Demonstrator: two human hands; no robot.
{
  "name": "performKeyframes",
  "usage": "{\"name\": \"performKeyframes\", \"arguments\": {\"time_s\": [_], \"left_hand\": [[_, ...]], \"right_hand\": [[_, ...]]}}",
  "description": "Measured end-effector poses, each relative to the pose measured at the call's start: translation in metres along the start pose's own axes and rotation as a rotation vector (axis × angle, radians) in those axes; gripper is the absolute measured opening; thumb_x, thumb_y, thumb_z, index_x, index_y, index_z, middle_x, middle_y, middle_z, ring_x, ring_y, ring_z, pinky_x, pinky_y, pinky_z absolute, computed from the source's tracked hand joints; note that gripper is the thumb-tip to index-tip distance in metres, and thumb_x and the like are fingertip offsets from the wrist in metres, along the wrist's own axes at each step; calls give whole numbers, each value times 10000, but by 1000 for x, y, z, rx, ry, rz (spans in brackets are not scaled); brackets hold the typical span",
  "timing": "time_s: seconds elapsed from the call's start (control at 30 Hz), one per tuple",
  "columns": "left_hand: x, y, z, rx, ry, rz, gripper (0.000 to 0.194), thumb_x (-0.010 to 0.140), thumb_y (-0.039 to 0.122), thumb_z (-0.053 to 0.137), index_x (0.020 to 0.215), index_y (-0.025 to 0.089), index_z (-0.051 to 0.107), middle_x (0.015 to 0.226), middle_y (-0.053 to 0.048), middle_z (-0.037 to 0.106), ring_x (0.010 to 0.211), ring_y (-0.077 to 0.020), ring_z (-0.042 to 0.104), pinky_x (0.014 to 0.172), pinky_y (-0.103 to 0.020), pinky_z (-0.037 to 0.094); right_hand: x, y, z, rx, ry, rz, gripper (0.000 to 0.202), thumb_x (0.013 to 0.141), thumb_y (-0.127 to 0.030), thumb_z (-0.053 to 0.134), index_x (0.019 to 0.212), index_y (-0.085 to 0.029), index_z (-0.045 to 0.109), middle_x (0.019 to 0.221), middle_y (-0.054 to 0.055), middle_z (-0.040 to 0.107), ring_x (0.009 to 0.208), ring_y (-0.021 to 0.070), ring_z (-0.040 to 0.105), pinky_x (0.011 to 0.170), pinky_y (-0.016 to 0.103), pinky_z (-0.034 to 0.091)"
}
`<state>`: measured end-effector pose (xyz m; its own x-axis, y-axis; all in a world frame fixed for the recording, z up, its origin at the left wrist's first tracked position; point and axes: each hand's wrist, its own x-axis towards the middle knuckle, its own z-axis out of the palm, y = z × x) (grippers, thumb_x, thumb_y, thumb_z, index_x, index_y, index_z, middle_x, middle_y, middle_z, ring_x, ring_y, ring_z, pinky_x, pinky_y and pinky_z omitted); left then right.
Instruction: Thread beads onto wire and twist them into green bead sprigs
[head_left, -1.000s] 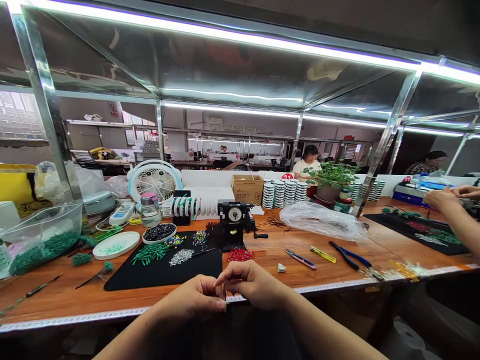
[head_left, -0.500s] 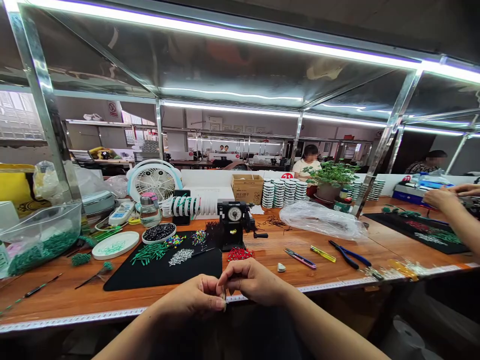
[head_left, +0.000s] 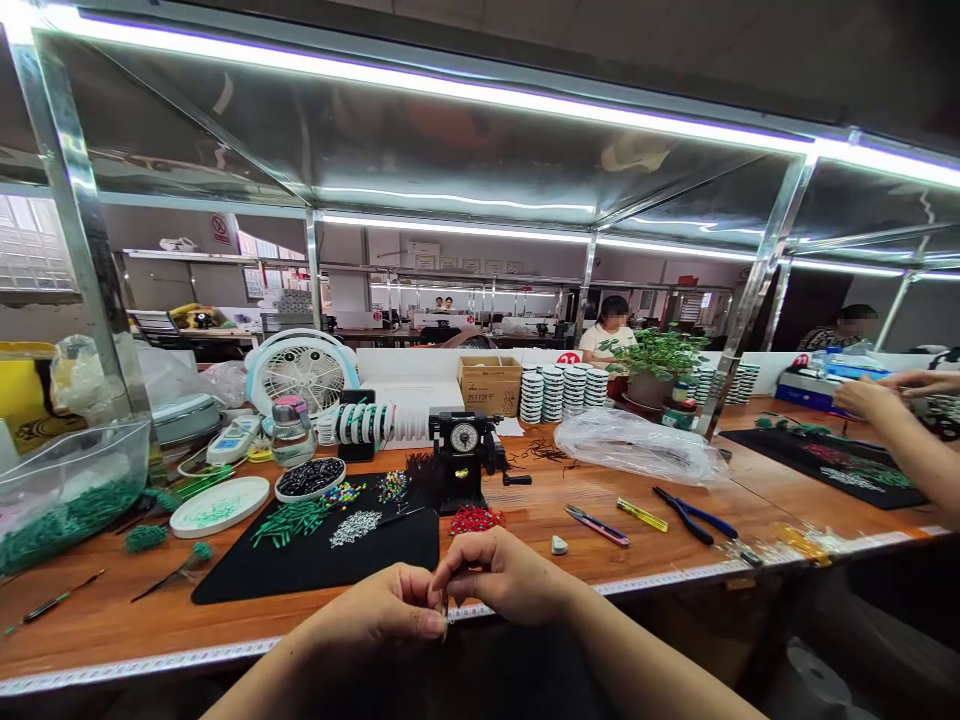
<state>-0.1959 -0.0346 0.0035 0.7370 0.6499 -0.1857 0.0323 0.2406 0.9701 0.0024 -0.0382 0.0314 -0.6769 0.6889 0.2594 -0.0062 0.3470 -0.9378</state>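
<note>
My left hand (head_left: 390, 604) and my right hand (head_left: 501, 578) meet at the table's front edge, fingertips pinched together. A small, thin piece (head_left: 445, 620) pokes out below the fingertips; it is too small to name. Just beyond the hands lies a black mat (head_left: 315, 565) with green tubes (head_left: 291, 523), small silver pieces (head_left: 355, 528) and multicoloured beads (head_left: 392, 486) on it. A pile of red pieces (head_left: 475, 519) is close behind my right hand, in front of a black hand-cranked machine (head_left: 459, 470) with a dial.
A white dish (head_left: 259, 490) and a bowl of black pieces (head_left: 311, 478) stand at left. To the right lie tweezers (head_left: 596, 525), a yellow tool (head_left: 642, 514) and blue-handled pliers (head_left: 694, 515). A co-worker's hands (head_left: 874, 398) are at far right.
The view has shifted slightly, so the table sits a little lower and further left. Both hands keep the same pinch, with hardly any movement of the fingers.
</note>
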Motion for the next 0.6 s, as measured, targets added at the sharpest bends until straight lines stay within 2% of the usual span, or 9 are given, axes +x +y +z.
{"name": "performKeyframes", "arguments": {"time_s": [0.3,0.6], "left_hand": [[3,-3,-2,-4,7,15,316,601,353,786,636,135,561,528,41,453,409,-48,280,417,-234,129],[3,-4,-4,-23,12,0,304,603,329,790,637,130,562,526,42,462,411,-48,281,422,-235,119]], "right_hand": [[1,8,-1,109,8,17,263,722,-380,702,827,-139,699,777,35,666,734,145,614,738,289,477],[-1,3,-4,72,1,-3,212,735,-312,690,854,-138,712,784,33,665,739,144,610,731,282,480]]}}
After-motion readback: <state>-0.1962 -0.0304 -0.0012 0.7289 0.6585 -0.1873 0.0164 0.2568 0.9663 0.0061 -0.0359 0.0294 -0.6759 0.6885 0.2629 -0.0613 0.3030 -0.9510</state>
